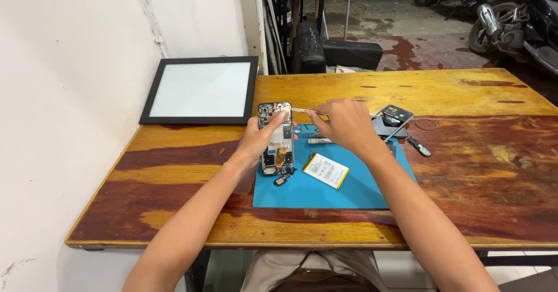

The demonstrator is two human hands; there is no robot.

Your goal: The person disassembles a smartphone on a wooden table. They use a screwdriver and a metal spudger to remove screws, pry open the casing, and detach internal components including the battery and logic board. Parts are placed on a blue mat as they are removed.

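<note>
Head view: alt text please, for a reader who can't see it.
The left hand steadies an opened phone on a blue mat while the right hand works tweezers at its top. A battery lies beside it on the wooden table.

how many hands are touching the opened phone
1: the left hand grips the opened black phone over the blue mat; the right hand holds thin tweezers at its top.

Bare wooden table (465,170) lies open at three o'clock of the blue mat (349,193); at twelve, a black cover (394,120) and small parts crowd the edge (battery (326,170) mid-mat), framed panel (200,89) at ten.
</note>
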